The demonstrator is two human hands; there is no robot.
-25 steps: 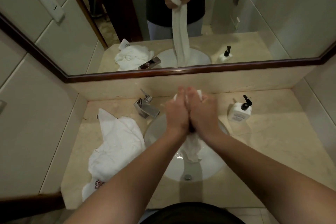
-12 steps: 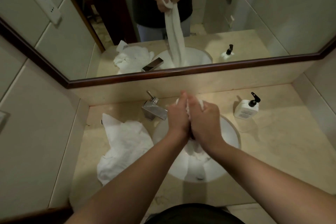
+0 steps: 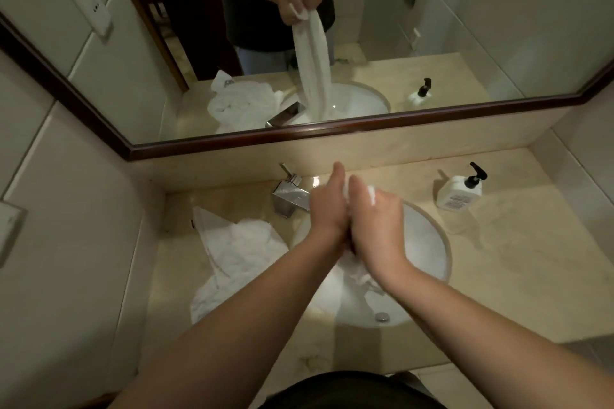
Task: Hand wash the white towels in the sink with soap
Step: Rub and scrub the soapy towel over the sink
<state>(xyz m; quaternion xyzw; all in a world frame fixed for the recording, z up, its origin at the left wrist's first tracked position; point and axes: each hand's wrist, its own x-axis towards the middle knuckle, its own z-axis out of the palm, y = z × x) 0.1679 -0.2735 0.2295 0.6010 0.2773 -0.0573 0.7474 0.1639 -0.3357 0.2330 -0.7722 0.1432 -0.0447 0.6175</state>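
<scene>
Left hand and right hand, pressed together, apparently grip the towel above the sink.

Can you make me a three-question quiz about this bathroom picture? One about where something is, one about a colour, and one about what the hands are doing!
1. Where is the soap bottle?
A. on the counter right of the sink
B. inside the sink
C. on the floor

2. What colour is the bottle's pump?
A. red
B. black
C. yellow

3. What are the left hand and right hand doing?
A. resting flat on the counter
B. turning the tap
C. gripping a white towel above the sink

Answers:
1 A, it stands on the beige counter beside the sink.
2 B, the pump top is dark black.
3 C, both hands are pressed together round the towel, which hangs down into the basin.
</scene>
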